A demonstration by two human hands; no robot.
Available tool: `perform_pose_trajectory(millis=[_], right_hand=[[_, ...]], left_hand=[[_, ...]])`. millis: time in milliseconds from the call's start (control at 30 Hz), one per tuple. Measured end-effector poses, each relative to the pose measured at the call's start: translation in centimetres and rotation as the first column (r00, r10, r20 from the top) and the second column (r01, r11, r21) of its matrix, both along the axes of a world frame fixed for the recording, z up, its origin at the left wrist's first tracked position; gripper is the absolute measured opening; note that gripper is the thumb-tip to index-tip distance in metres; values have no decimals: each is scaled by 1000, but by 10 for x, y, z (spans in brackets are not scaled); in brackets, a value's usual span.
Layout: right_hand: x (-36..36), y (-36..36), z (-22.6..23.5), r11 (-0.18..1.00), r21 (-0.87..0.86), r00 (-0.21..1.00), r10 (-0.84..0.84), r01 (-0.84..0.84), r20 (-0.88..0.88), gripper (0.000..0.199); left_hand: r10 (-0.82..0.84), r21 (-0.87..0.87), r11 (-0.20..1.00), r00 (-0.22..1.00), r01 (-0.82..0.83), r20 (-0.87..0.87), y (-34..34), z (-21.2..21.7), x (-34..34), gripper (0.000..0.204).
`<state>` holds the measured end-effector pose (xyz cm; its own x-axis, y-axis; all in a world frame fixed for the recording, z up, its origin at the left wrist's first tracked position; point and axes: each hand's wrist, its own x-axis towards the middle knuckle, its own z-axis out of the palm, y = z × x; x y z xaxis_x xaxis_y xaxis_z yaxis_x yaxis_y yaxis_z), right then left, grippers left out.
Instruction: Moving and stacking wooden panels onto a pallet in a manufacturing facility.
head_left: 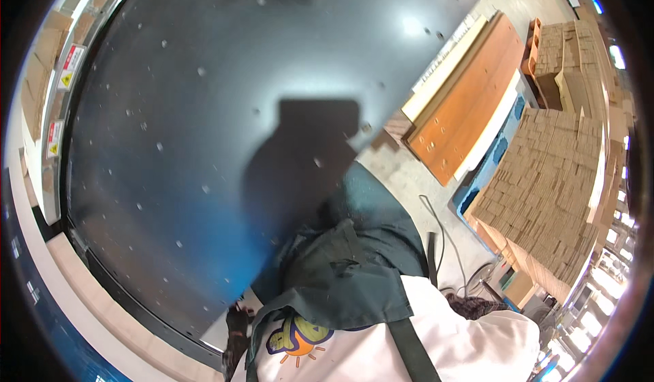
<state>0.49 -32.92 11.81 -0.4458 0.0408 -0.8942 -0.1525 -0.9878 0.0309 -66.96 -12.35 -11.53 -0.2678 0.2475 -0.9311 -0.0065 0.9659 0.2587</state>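
A broad, dark blue-black glossy table surface [204, 123] fills most of the view, dotted with small pale specks and carrying the shadow of the person's head near its middle. Along its left rim runs a pale metal frame [58, 96] bearing red-and-white and yellow warning stickers. To the right, on the pale concrete floor [409, 177], stand tall stacks of flat brown corrugated cardboard [545, 177], resting on a blue plastic pallet [501, 147]. Just beside them lie long orange-brown wooden boards [470, 99] with a cream-coloured panel [446, 68] along their upper edge. A thin dark cable [443, 228] curls across the floor below the boards.

At the bottom, the person's own body shows: a dark green apron [340, 273] over a white printed shirt [470, 348].

Only one small, dark gloved hand [238, 321] shows, at the lower edge of the table surface, touching or just beside its rim. It seems to be the left hand, though I cannot tell whether it is clenched or slack. The right hand is out of sight. The nearest thing to the visible hand is the table's lower rim itself.
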Motion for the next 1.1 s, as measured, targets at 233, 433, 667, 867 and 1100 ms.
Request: perform_pose_trajectory(millis=[233, 433, 667, 867, 1100], right_hand=[[45, -50, -32, 975, 216, 997, 52, -61, 49, 32], [75, -40, -68, 893, 427, 989, 127, -145, 71, 32], [107, 65, -106, 668, 690, 959, 232, -278, 163, 31], [112, 93, -103, 543, 764, 935, 264, -347, 237, 31], [160, 151, -69, 856, 514, 951, 199, -53, -235, 26]], left_hand=[[-738, -164, 616, 492, 770, -463, 41, 25, 106, 46], [-630, 45, 471, 372, 881, -682, 62, 76, 173, 54], [-633, 380, 282, 469, 881, -616, 78, 124, 206, 58], [-626, 506, 90, 444, 858, -641, 89, 177, 242, 58], [-744, 687, -30, 443, 726, -500, 104, 237, 263, 53]])
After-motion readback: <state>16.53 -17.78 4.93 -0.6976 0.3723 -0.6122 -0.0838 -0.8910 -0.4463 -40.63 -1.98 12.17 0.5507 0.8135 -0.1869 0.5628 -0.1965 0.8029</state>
